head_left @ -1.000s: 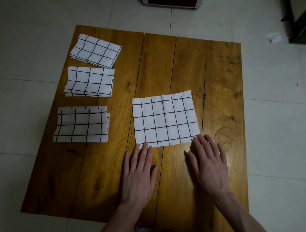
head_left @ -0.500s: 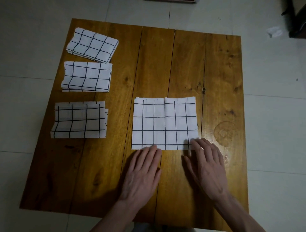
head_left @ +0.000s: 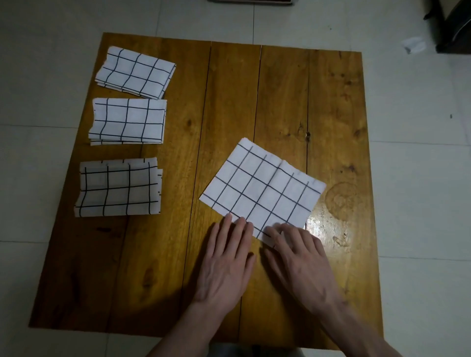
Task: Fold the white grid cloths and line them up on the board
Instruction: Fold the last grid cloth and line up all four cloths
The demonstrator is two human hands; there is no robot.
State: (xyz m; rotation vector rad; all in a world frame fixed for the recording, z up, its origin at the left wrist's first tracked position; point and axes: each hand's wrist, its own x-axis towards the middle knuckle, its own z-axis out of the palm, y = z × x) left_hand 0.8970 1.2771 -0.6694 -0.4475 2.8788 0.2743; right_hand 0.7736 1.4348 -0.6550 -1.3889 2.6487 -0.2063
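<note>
The near corner of the unfolded grid cloth (head_left: 262,193) lies under the fingertips of the left hand (head_left: 226,262) and the right hand (head_left: 300,265), so its lowest edge cannot be seen. Both forearms run out of the bottom edge. At the top edge a pale-rimmed object (head_left: 251,1) is cut to a sliver, a dark object (head_left: 453,25) leaves the right edge, and the white scrap (head_left: 414,45) on the floor is too blurred to identify.

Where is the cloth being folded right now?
The white grid cloth lies skewed on the wooden board, right of centre, its near corner under the left hand and right hand.
</note>
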